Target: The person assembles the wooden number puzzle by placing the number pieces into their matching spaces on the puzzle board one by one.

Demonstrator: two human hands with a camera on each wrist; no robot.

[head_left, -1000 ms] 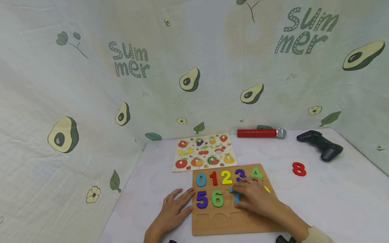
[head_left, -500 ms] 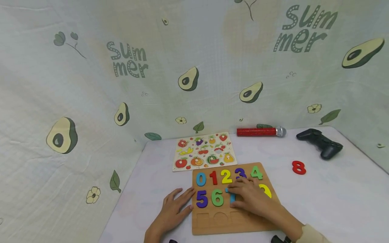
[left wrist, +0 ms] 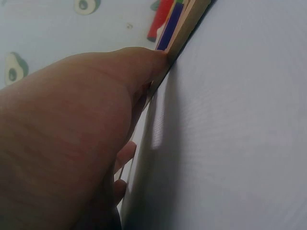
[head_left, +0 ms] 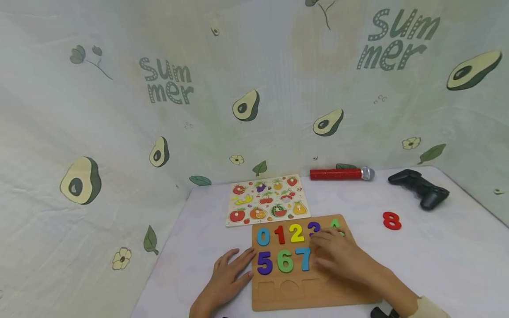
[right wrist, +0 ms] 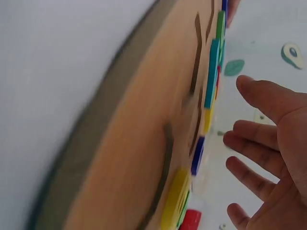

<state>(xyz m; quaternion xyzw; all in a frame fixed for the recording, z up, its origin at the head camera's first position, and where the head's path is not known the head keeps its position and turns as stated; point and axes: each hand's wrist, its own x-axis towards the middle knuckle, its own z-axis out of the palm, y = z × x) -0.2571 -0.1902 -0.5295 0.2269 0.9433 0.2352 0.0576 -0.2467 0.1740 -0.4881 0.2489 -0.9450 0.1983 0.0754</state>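
Observation:
A wooden number board [head_left: 314, 298] lies on the table, with 0 to 3 in the upper row and a green 4 partly covered. The purple 5 [head_left: 260, 259], green 6 [head_left: 280, 261] and blue 7 [head_left: 305, 263] form the row below. My left hand [head_left: 227, 280] rests beside the board, thumb and fingertips against its left edge. Just right of the 7, my right hand [head_left: 346, 256] hovers over the board, holding nothing; its fingers are spread apart in the right wrist view. A yellow piece [right wrist: 173, 199] shows there, but the hand hides it from the head view.
A red 8 [head_left: 392, 225] lies on the table right of the board. Behind are a fruit puzzle [head_left: 251, 207], a red microphone [head_left: 336, 174] and a black game controller [head_left: 421, 187]. A printed cloth [head_left: 278, 141] hangs behind the table.
The blue 7 has moved left and down into line with the 5 and 6. My right hand has let go of it and lifted away rightward. My left hand has stayed put.

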